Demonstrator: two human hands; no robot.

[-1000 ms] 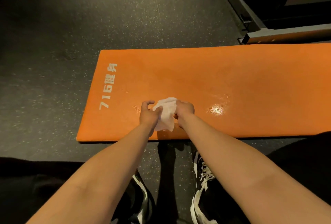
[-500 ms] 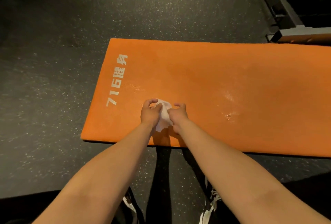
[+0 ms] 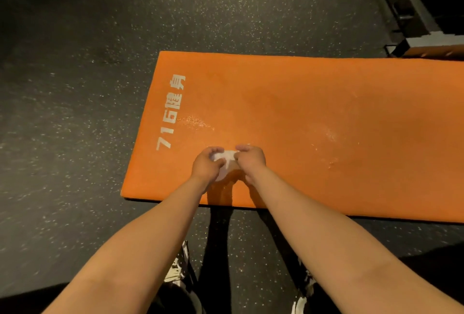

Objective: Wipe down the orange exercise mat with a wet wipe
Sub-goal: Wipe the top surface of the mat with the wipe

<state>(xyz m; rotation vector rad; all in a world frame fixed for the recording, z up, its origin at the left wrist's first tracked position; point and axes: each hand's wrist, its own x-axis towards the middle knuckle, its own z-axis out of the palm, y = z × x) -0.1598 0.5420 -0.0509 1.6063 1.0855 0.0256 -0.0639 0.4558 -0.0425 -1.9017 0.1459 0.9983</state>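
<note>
The orange exercise mat (image 3: 313, 117) lies flat on the dark floor, with white lettering along its left end. A white wet wipe (image 3: 225, 157), bunched small, sits between my two hands over the mat's near left part. My left hand (image 3: 206, 166) grips its left side with curled fingers. My right hand (image 3: 251, 159) pinches its right side. Most of the wipe is hidden by the fingers. Wet glistening patches show on the mat left of and right of my hands.
Dark speckled rubber floor (image 3: 75, 112) surrounds the mat. A metal equipment frame (image 3: 406, 14) stands at the top right, its foot beside the mat's far edge. My shoes (image 3: 175, 271) are on the floor just before the mat's near edge.
The wipe went from a loose spread sheet to a small bunch gathered between both hands. The view tilted down and shifted, so the mat's left end now sits more central.
</note>
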